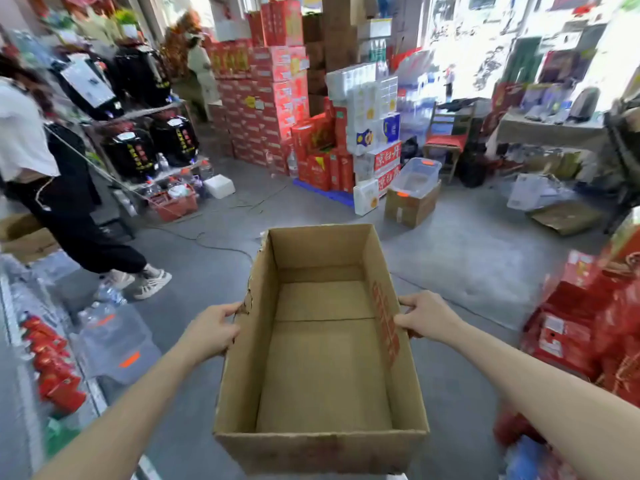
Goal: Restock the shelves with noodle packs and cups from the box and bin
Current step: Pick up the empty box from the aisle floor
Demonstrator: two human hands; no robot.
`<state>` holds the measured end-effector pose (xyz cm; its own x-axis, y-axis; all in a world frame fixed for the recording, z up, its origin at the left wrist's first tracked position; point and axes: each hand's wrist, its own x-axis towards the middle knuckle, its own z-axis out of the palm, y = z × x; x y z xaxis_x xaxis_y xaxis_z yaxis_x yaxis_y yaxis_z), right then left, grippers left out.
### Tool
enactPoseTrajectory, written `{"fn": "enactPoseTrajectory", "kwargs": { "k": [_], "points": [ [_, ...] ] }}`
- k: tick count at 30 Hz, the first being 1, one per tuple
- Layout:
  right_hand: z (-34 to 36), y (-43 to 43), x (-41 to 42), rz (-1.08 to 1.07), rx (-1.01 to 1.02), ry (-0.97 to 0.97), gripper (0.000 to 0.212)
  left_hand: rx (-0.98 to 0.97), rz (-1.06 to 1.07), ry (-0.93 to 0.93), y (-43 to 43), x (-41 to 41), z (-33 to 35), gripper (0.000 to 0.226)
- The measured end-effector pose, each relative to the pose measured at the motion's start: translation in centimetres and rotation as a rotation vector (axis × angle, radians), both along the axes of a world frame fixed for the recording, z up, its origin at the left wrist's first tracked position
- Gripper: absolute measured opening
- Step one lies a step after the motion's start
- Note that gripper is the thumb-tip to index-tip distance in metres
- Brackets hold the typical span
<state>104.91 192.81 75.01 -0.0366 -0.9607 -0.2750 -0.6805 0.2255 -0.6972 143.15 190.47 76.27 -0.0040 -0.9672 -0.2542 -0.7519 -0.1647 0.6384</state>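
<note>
The cardboard box point(322, 344) is held up over the grey floor point(467, 271), open and with nothing inside, so its share of the restocking looks done. A clear bin point(417, 176) sits on a carton near the far stacks, seemingly empty too. The left hand point(213, 329) pinches the left wall's torn rim; the right hand point(427, 315) curls its grip over the right wall, arms outstretched.

Grey concrete floor point(467, 271), closed carton point(410, 206) near stacked red cases point(256, 119), cable point(214, 242)
</note>
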Motion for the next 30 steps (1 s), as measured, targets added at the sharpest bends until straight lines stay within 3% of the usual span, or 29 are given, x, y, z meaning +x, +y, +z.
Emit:
{"fn": "enactPoseTrajectory", "kwargs": {
  "k": [17, 30],
  "points": [
    [2.5, -12.5, -24.6, -0.317, -0.095, 0.035, 0.026, -0.103, -0.396, 0.154, -23.3, -26.9, 1.2, 0.043],
    [2.2, -27.8, -34.5, -0.436, -0.087, 0.066, 0.031, -0.076, -0.516, 0.141, -44.4, -39.1, 0.7, 0.049]
  ]
}}
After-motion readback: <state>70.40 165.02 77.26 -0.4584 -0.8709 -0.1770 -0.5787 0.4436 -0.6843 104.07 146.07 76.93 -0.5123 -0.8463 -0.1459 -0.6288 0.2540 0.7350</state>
